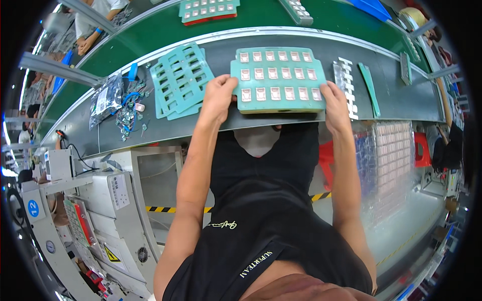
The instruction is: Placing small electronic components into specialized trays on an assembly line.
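Observation:
A flat green tray [266, 84] with three rows of small pinkish-white square pieces lies on the dark bench in front of me. Its left edge is pinched between the thumb and fingers of my left hand [219, 96]. My right hand [336, 106] grips the right edge, its fingers partly hidden at the tray's side. Left of the tray, green slotted plates [167, 102] overlap in a loose stack. To the right lie a white toothed strip [347, 86] and a narrow green strip [370, 89].
Farther left are a plastic bag [106, 102] and a pile of small wired parts [126, 118]. Beyond a metal rail runs a green belt [160, 32] carrying another filled tray [208, 11]. Clear plastic trays [391, 160] stand below the bench at right. A white machine [100, 195] stands lower left.

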Demonstrator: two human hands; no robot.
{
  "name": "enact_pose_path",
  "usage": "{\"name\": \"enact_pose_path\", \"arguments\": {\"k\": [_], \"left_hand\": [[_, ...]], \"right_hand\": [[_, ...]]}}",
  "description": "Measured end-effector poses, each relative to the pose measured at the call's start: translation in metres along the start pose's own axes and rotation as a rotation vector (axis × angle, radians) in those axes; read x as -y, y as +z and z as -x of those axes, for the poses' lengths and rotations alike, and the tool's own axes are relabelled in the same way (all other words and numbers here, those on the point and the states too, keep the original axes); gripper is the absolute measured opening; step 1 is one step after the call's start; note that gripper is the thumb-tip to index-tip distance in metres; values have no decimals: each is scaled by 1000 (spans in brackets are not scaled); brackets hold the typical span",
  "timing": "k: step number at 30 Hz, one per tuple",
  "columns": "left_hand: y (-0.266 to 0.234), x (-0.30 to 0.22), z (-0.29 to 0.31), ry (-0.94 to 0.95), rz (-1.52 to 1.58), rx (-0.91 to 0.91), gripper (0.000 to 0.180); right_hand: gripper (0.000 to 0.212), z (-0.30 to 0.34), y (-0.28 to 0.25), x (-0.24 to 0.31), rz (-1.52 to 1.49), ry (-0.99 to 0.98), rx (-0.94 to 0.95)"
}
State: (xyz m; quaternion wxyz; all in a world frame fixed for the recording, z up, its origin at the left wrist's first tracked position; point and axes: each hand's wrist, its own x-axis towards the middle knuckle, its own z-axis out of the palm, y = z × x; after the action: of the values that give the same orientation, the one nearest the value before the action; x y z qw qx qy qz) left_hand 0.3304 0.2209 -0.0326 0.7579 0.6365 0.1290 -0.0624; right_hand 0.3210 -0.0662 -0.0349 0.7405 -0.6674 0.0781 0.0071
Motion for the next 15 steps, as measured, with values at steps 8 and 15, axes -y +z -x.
{"name": "enact_pose_path", "arguments": {"k": [8,15], "left_hand": [[-3,-19,-2,79,185,45,28],[-3,-24,-17,150,455,142,38]], "right_hand": [[39,22,14,41,-382,165,209],[38,-7,15,55,-449,128,41]]}}
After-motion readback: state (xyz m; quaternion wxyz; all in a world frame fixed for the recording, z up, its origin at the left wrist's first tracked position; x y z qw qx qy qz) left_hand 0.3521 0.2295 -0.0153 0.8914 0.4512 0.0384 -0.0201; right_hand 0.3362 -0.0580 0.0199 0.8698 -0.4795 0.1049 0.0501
